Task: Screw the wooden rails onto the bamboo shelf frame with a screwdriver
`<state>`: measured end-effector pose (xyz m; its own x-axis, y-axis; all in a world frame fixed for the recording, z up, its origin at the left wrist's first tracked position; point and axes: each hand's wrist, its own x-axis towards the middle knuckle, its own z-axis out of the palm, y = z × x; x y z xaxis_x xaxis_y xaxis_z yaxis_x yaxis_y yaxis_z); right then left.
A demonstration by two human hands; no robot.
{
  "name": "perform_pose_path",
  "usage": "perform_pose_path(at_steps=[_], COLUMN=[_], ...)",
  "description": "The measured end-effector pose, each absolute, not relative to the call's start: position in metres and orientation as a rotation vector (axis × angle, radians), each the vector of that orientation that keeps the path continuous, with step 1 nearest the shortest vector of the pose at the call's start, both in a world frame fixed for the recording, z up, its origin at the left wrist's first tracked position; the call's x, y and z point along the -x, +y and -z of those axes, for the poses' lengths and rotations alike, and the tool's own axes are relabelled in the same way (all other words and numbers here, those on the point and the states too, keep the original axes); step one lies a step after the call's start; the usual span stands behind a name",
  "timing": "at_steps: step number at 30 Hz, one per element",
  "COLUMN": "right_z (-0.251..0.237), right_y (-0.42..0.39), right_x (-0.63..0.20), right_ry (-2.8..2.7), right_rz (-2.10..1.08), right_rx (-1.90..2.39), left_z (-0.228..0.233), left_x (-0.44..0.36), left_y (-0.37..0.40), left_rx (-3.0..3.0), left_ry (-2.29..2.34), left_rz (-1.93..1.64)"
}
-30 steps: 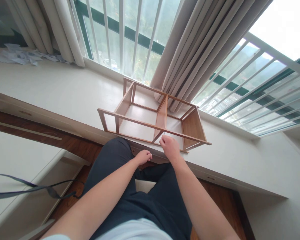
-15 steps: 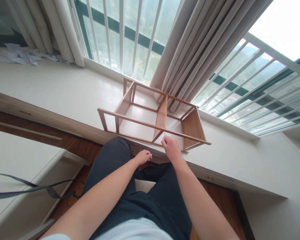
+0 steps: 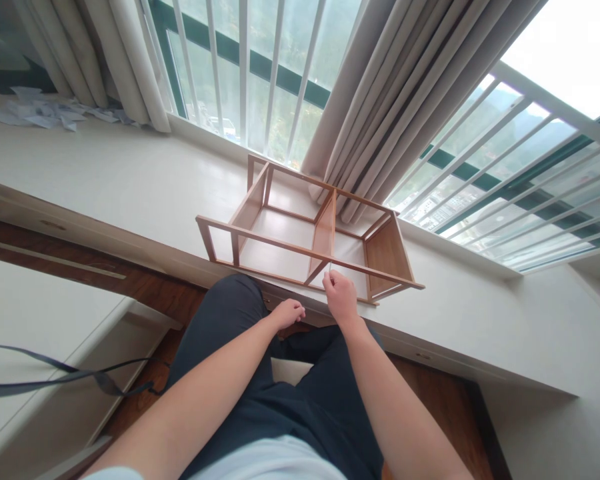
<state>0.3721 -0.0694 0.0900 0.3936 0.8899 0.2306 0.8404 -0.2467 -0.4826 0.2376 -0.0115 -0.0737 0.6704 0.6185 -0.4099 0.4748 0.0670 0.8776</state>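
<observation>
A wooden shelf frame lies on its side on the white window ledge, with its boards standing across it. My right hand is closed in a pinch at the frame's near rail, just below the middle board. From its fingertips a thin metal rod sticks up to the rail where the board meets it; most of the rod is hidden by the hand. My left hand hovers over my lap near the ledge's edge, fingers curled. Whatever it may hold cannot be made out.
Crumpled white papers lie on the ledge at far left. A grey curtain hangs behind the frame, before barred windows. A dark strap loops over a white surface at lower left. My knees are close under the ledge.
My right hand and wrist have turned slightly at the rail, with the forearm a little further left. The shelf frame and left hand look unchanged.
</observation>
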Motion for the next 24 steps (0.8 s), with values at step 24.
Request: perform_pose_path(at_steps=[24], right_z=[-0.081], right_y=[-0.068], right_x=[-0.356], right_ry=[-0.558], right_rz=[-1.184], right_rx=[1.073], left_z=[0.076], left_x=[-0.239], left_y=[-0.012], left_rx=[-1.559], left_ry=[0.93], left_rz=[-0.141])
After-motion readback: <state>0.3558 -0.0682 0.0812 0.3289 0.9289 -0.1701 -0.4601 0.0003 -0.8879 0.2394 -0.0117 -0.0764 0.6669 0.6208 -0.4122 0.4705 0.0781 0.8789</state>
